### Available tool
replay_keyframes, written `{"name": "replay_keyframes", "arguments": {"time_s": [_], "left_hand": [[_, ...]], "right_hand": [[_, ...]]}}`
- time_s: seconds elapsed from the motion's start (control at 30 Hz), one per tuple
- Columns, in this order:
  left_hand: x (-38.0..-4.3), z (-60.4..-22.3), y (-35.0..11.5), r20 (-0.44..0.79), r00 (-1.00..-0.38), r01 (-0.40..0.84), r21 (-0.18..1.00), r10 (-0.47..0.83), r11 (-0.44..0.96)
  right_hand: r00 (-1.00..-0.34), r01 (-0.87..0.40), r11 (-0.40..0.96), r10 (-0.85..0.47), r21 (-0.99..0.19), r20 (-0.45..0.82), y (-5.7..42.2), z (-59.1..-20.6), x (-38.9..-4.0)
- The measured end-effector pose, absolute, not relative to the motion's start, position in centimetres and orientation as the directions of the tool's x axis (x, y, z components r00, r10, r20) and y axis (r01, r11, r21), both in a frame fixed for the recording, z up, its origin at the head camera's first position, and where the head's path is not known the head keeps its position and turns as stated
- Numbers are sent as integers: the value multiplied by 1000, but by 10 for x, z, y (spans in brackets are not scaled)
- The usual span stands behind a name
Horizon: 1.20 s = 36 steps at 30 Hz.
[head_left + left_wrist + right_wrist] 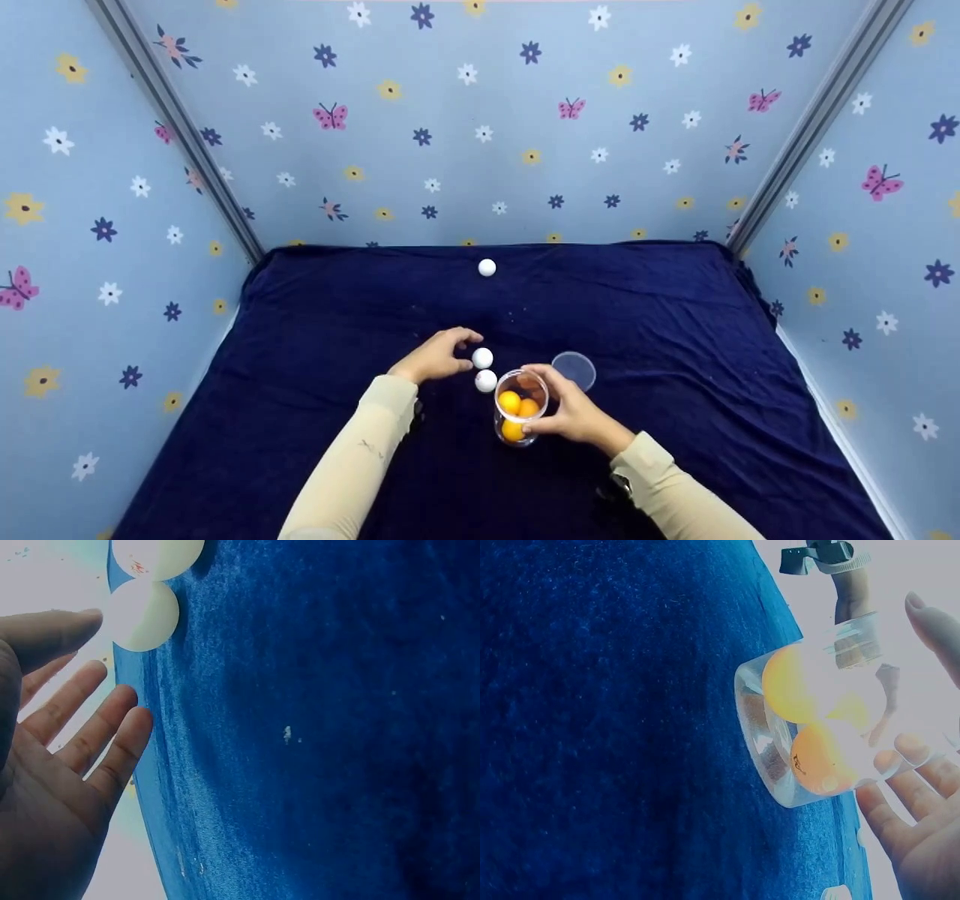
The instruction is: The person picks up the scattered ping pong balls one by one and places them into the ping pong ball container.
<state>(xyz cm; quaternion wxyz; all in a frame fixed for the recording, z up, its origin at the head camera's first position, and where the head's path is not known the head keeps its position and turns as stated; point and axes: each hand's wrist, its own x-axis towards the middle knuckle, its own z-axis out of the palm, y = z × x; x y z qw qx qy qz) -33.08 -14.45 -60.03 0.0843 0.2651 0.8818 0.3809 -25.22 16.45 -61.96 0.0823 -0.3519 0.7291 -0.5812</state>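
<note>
My right hand (574, 412) grips a clear plastic jar (541, 424), thumb on the near side and fingers around the far side. Inside the jar lie several balls, among them an orange ball (821, 757) with a small dark print. Just left of the jar sit two white balls: the nearer white ball (486, 381) bears a reddish mark, and the other white ball (482, 358) touches it. Beside that pair, my left hand (439, 355) has its fingers spread and nothing in its grasp; the thumb tip is right at the farther ball.
A clear round lid (574, 372) lies on the dark blue cloth (675, 352) just beyond my right hand. Another white ball (487, 268) rests near the cloth's back edge. Flower-patterned walls (480, 150) enclose the table at the back and both sides.
</note>
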Motion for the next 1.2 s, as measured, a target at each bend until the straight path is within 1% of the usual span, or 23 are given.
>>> {"name": "replay_keyframes", "arguments": {"time_s": [0.37,0.57,0.97,1.2], "left_hand": [[-342,-604,-147,-21,-834,383,696,551,607],[-344,-600,-144,-73,-829,361,687,554,631],[-350,-600,-135,-78,-784,433,641,616,633],[-352,-601,-131,-110,-790,418,623,603,661]], "right_hand": [[-738,-448,99,-602,-889,305,165,-622,-253],[-740,-448,106,-601,-888,302,166,-622,-253],[-749,-429,120,-601,-895,278,166,-620,-251],[-751,-430,134,-602,-893,271,167,-620,-252]]}}
